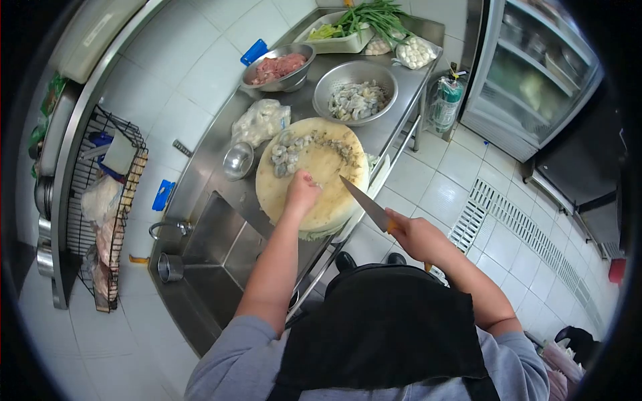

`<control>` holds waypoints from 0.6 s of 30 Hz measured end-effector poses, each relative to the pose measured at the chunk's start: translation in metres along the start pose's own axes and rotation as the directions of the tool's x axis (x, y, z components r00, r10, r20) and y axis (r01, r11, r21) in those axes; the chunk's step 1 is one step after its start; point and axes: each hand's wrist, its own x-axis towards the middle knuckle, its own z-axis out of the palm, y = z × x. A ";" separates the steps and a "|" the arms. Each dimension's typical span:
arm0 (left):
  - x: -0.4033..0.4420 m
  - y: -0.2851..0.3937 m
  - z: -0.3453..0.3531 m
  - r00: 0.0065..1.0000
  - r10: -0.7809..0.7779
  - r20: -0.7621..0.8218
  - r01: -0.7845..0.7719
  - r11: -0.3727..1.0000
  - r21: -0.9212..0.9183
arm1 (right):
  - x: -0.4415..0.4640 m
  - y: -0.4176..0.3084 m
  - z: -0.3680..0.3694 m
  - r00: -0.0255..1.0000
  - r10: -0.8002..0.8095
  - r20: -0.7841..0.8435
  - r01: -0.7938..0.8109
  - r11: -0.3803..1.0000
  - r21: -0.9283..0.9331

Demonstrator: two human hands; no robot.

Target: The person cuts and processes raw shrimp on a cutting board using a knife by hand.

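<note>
My right hand (418, 237) grips a kitchen knife (364, 200) by its yellow handle, its blade pointing over the right edge of a round cutting board (287, 194). On the board's front half, my left hand (303, 192) is closed with fingers pressed together. A small pale bit shows by its fingertips, too small to name. Grey peeled shrimp (286, 152) lie in a pile on the board beyond that hand. Darker scraps (344, 152) stretch along the far right side of the board. Behind it, a perforated metal bowl (321, 87) holds more shrimp.
A steel sink (221, 267) lies to the left. Around the board are a plastic bag (261, 120), a small metal bowl (239, 161) and a bowl of raw meat (279, 67). Green onions (368, 20) and bagged garlic (416, 52) sit at the back. A glass-door fridge (528, 73) stands right.
</note>
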 end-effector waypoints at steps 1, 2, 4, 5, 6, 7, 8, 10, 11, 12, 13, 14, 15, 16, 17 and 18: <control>0.011 0.008 -0.004 1.000 -0.008 -0.019 0.007 0.999 -0.054 | -0.001 0.004 0.003 1.000 -0.004 -0.001 0.004 1.000 0.005; 0.022 0.016 -0.008 0.999 -0.021 -0.040 0.016 0.994 -0.108 | -0.003 0.006 0.006 1.000 -0.011 0.001 0.011 1.000 0.009; 0.055 0.047 -0.026 0.983 0.139 -0.122 -0.144 0.989 -0.030 | -0.004 0.004 0.007 1.000 -0.005 0.007 0.004 1.000 0.026; 0.078 0.068 -0.038 0.986 0.134 -0.103 -0.152 0.968 -0.201 | -0.004 0.003 0.006 1.000 -0.001 0.007 0.001 0.999 0.044; 0.094 0.089 -0.051 0.988 0.131 -0.080 -0.152 0.918 -0.366 | -0.004 0.001 0.007 1.000 0.000 0.007 -0.001 0.999 0.043; 0.097 0.114 -0.068 0.983 0.166 -0.073 -0.181 0.869 -0.461 | -0.005 -0.002 0.008 1.000 0.011 0.006 -0.011 0.999 0.031; 0.101 0.133 -0.081 0.977 0.203 -0.071 -0.208 0.808 -0.551 | -0.005 -0.003 0.008 1.000 0.020 0.004 -0.020 1.000 0.018; 0.139 0.125 -0.096 0.974 0.219 -0.051 -0.220 0.885 -0.410 | -0.004 -0.005 0.009 0.999 0.038 -0.007 -0.037 0.999 0.022; 0.154 0.114 -0.102 0.973 0.229 -0.027 -0.228 0.940 -0.253 | -0.004 -0.006 0.010 0.998 0.054 -0.016 -0.053 0.998 0.032; 0.164 0.097 -0.104 0.972 0.233 -0.027 -0.232 0.939 -0.253 | -0.004 -0.007 0.010 0.998 0.055 -0.020 -0.054 0.998 0.032; 0.172 0.077 -0.103 0.966 0.242 0.090 -0.243 0.970 0.000 | -0.005 -0.009 0.009 0.998 0.053 -0.021 -0.052 0.997 0.061; 0.175 0.067 -0.100 0.954 0.221 0.205 -0.269 0.930 0.251 | -0.006 -0.009 0.010 0.998 0.053 -0.024 -0.050 0.995 0.089; 0.165 0.063 -0.095 0.965 0.164 0.205 -0.229 0.908 0.350 | -0.006 -0.007 0.012 0.998 0.059 -0.028 -0.057 0.994 0.090; 0.155 0.055 -0.089 0.974 0.109 0.198 -0.189 0.875 0.446 | -0.006 -0.005 0.017 0.998 0.048 -0.036 -0.044 0.994 0.101; 0.151 0.043 -0.083 0.972 0.115 0.206 -0.198 0.874 0.444 | -0.006 -0.004 0.019 0.998 0.039 -0.044 -0.034 0.993 0.113; 0.155 0.017 -0.072 0.978 0.151 0.147 -0.204 0.853 0.480 | -0.006 -0.005 0.018 0.998 0.050 -0.049 -0.044 0.992 0.114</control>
